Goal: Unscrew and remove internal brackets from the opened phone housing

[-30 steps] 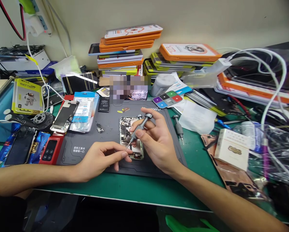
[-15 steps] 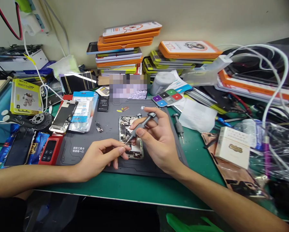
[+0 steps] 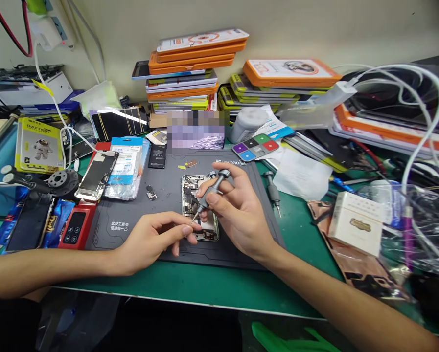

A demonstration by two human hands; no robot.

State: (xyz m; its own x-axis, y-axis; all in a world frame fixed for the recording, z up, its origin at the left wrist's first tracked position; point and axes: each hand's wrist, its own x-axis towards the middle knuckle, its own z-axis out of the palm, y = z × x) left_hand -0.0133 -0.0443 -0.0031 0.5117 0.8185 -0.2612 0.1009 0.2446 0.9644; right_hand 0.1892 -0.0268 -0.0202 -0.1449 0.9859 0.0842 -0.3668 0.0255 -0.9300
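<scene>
An opened phone (image 3: pixel 207 230) with bare inner parts lies on the dark grey mat (image 3: pixel 131 244). My right hand (image 3: pixel 237 210) grips a grey screwdriver (image 3: pixel 209 195) above it, and the shaft slants down to the left. Thumb and fingers of my left hand (image 3: pixel 156 239) are pinched at the screwdriver's tip, over the phone's left edge; anything tiny between them is too small to make out. A second, similar-looking knob shows by the screwdriver's top end.
Left of the phone are a small metal part (image 3: pixel 150 192), a battery (image 3: pixel 157 156) and a detached screen (image 3: pixel 97 176). Another screwdriver (image 3: pixel 272 190) lies at the mat's right edge, near a white box (image 3: pixel 356 222). Stacked orange cases (image 3: pixel 197 61) stand behind.
The screwdriver stands slightly steeper, its top end shifted a little left and its tip a little right. The view has shifted slightly. Both hands keep their hold.
</scene>
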